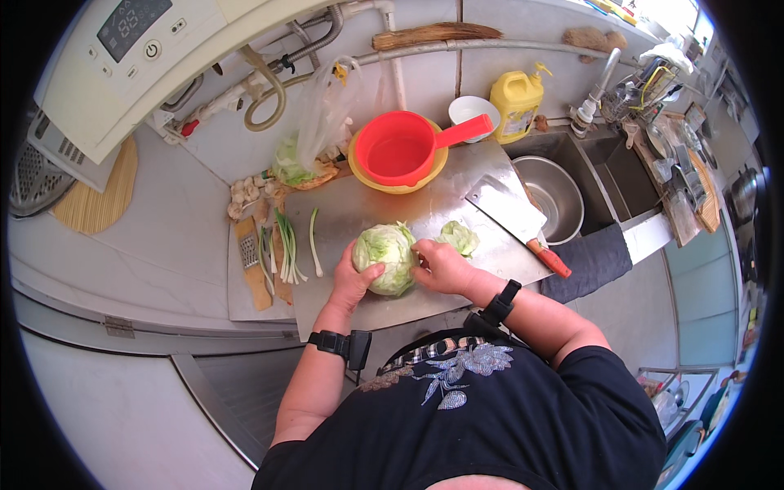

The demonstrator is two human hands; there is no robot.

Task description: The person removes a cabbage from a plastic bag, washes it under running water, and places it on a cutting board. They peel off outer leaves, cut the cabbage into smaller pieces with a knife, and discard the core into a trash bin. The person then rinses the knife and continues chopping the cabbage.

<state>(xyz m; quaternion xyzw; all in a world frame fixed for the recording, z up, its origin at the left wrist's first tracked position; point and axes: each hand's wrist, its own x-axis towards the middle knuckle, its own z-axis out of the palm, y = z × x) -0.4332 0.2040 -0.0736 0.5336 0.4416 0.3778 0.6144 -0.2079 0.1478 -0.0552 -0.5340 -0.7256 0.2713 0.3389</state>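
A round head of iceberg lettuce (384, 260) sits over the steel work surface (343, 306) in front of me. My left hand (354, 277) grips its left side, thumb across the front. At the right side of the head, my right hand (442, 266) has its fingers curled in against the outer leaves; the fingertips are partly hidden. Just beyond that hand lies a loose lettuce leaf (458, 237). To the right rests a cleaver (508, 205), its red handle pointing towards me.
Green onions (286, 248) and a wooden-framed grater (250, 248) lie left. Behind stand a red dipper (395, 150) on a yellow basin (354, 168), a bagged lettuce (294, 162) and a yellow jug (517, 101). A steel bowl (572, 196) sits in the sink (618, 177), near a dark cloth (588, 263).
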